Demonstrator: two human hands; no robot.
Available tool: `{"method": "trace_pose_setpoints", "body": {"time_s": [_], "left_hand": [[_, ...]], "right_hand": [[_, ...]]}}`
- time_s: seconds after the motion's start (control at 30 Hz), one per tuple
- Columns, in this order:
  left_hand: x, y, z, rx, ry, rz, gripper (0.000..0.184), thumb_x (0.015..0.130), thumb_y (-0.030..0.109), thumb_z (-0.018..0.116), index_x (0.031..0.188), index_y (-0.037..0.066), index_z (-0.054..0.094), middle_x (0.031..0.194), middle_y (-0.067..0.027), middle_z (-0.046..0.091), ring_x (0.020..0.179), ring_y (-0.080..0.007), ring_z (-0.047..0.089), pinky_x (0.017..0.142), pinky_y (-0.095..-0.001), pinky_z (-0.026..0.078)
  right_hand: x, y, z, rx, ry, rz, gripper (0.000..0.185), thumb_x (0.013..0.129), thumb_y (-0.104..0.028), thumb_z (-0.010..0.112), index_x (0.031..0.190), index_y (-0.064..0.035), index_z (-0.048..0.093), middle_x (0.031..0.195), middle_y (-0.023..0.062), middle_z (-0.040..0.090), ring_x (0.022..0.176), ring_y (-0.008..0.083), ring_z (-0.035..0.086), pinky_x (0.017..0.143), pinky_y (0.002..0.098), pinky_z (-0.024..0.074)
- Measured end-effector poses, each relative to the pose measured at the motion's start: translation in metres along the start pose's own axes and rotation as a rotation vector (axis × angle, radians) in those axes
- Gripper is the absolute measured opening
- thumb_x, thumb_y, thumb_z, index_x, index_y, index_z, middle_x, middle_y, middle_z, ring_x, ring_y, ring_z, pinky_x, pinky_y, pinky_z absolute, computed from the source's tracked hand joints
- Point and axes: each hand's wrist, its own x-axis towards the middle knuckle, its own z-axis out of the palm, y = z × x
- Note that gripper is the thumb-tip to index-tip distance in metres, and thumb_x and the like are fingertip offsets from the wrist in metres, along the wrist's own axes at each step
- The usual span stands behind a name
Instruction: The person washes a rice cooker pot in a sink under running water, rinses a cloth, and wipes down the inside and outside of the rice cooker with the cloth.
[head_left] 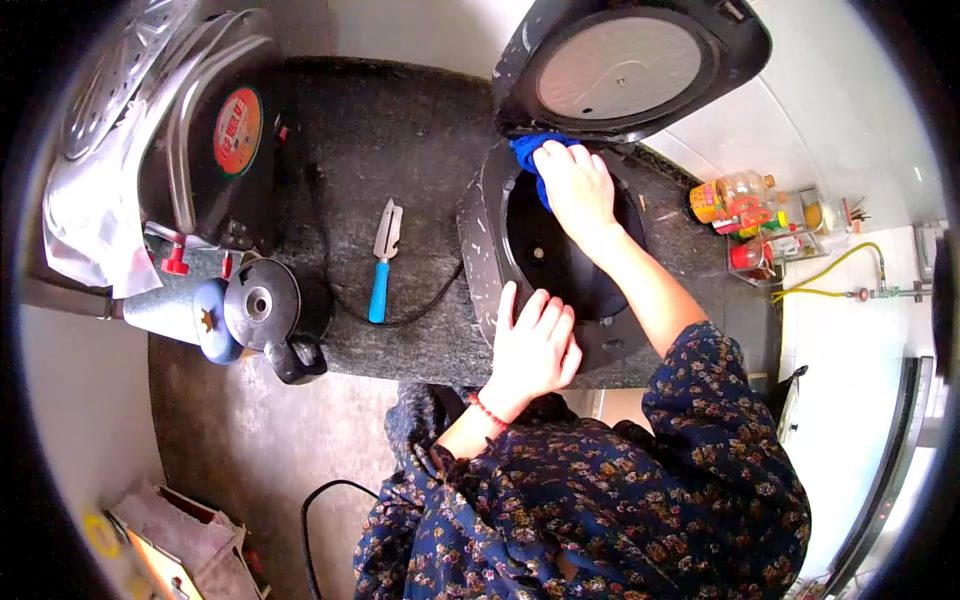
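Rice cooker (482, 255), lid (620, 70) raised at the back, set on the dark counter (410, 120) between a blue-handled knife (379, 290) on the left and an orange-labelled bottle (706, 203) on the right. Step in hand, by the look of it: wiping the inner edge. To do this well, begin at the left: steady the body with light, even pressure on the front rim (595, 350), just enough to stop any sliding over the counter. Then, moving rightward, work the blue cloth (530, 150) round from the back left corner in short, overlapping strokes, with the loose end gathered under the fingers rather than trailing into the dark well (520, 225). Go slowly near the foot of the lid, a likely spot for grime, and turn to a fresh fold from time to time.

As for the grip, left hand (535, 345) first: slack, thumb and fingers parted and slightly bent, resting on the near left edge of the rim, grasping nothing. Next, the right hand (578, 195), stretched across the well: fingers bent down over the blue cloth, grasping it and pinning it against the back rim, just below the lid, some cloth poking out to the left of the knuckles. Thumb not clearly visible, so impossible to judge how tight a squeeze.
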Motion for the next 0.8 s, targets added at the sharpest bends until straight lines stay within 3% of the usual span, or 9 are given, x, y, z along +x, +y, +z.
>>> {"method": "trace_pose_setpoints", "body": {"time_s": [0.07, 0.1, 0.2, 0.27, 0.3, 0.4, 0.47, 0.6, 0.8], "left_hand": [[0.0, -0.001, 0.0, 0.003, -0.004, 0.004, 0.034, 0.071, 0.025, 0.059, 0.097, 0.004, 0.063, 0.103, -0.0087, 0.06, 0.107, -0.027, 0.052, 0.107, -0.0573, 0.024], [-0.001, -0.001, 0.001, 0.005, -0.002, 0.007, 0.033, 0.072, 0.025, 0.059, 0.097, 0.004, 0.063, 0.103, -0.0086, 0.06, 0.107, -0.0269, 0.052, 0.107, -0.0572, 0.024], [-0.001, -0.001, -0.001, 0.003, 0.005, 0.009, 0.033, 0.072, 0.025, 0.059, 0.097, 0.004, 0.063, 0.102, -0.0086, 0.06, 0.107, -0.0269, 0.052, 0.107, -0.057, 0.024], [0.0, -0.002, 0.0, -0.004, 0.024, 0.02, 0.033, 0.072, 0.026, 0.059, 0.096, 0.004, 0.063, 0.101, -0.0088, 0.06, 0.107, -0.0272, 0.052, 0.106, -0.0567, 0.025], [0.002, -0.001, 0.0, 0.001, 0.03, 0.023, 0.033, 0.072, 0.026, 0.059, 0.095, 0.004, 0.063, 0.101, -0.009, 0.06, 0.107, -0.0273, 0.052, 0.106, -0.0566, 0.025], [0.003, 0.001, -0.003, 0.017, 0.006, 0.035, 0.033, 0.071, 0.026, 0.059, 0.095, 0.004, 0.062, 0.1, -0.0093, 0.059, 0.106, -0.0275, 0.052, 0.105, -0.0564, 0.025], [0.004, 0.002, -0.004, 0.027, -0.007, 0.037, 0.033, 0.071, 0.026, 0.059, 0.095, 0.004, 0.062, 0.1, -0.0095, 0.059, 0.106, -0.0276, 0.051, 0.105, -0.0563, 0.025], [0.002, 0.002, -0.004, 0.037, -0.025, 0.04, 0.032, 0.071, 0.025, 0.059, 0.095, 0.004, 0.062, 0.101, -0.0098, 0.059, 0.107, -0.0277, 0.051, 0.105, -0.0563, 0.025], [0.006, 0.005, -0.007, 0.054, -0.031, 0.045, 0.031, 0.071, 0.022, 0.058, 0.097, 0.004, 0.061, 0.101, -0.0097, 0.059, 0.107, -0.0277, 0.051, 0.106, -0.0558, 0.024]], "right_hand": [[-0.002, 0.0, 0.001, -0.001, 0.004, 0.045, 0.021, 0.078, -0.013, 0.056, 0.099, -0.011, 0.059, 0.099, 0.0017, 0.059, 0.087, 0.0216, 0.057, 0.074, 0.036, 0.0463], [-0.003, 0.006, 0.006, -0.019, 0.097, 0.027, 0.012, 0.078, -0.015, 0.055, 0.089, -0.0126, 0.06, 0.085, 0.0014, 0.057, 0.079, 0.02, 0.056, 0.069, 0.0351, 0.0464], [-0.013, 0.042, 0.004, 0.558, 0.053, 0.556, 0.018, 0.077, -0.003, 0.05, 0.088, -0.0038, 0.064, 0.084, 0.0126, 0.064, 0.08, 0.0314, 0.062, 0.072, 0.0387, 0.0498], [-0.019, 0.071, -0.003, 0.682, 0.23, 0.704, 0.026, 0.077, -0.001, 0.046, 0.095, -0.0022, 0.064, 0.091, 0.0159, 0.065, 0.084, 0.0316, 0.063, 0.075, 0.0368, 0.0498], [-0.014, 0.072, -0.013, 0.64, 0.325, 0.717, 0.025, 0.078, 0.002, 0.047, 0.096, -0.0006, 0.064, 0.091, 0.0165, 0.064, 0.081, 0.0299, 0.064, 0.075, 0.0363, 0.05], [0.005, 0.043, -0.024, 1.009, 0.452, 0.748, 0.027, 0.078, 0.002, 0.048, 0.099, -0.0007, 0.063, 0.095, 0.0163, 0.063, 0.087, 0.0294, 0.063, 0.08, 0.0361, 0.0491], [0.029, 0.007, -0.043, 0.784, 0.509, 0.506, 0.03, 0.078, 0.002, 0.051, 0.105, -0.0017, 0.062, 0.101, 0.0155, 0.062, 0.097, 0.0289, 0.06, 0.087, 0.0358, 0.047], [0.051, -0.046, 0.006, 0.367, 0.536, 0.245, 0.028, 0.078, -0.002, 0.057, 0.106, 0.0014, 0.06, 0.103, 0.0147, 0.062, 0.101, 0.029, 0.058, 0.092, 0.0384, 0.0469], [0.022, -0.004, 0.005, 0.253, 0.297, 0.078, 0.025, 0.082, -0.015, 0.056, 0.105, -0.0064, 0.062, 0.107, 0.0047, 0.062, 0.102, 0.023, 0.057, 0.085, 0.0353, 0.0486]]}}
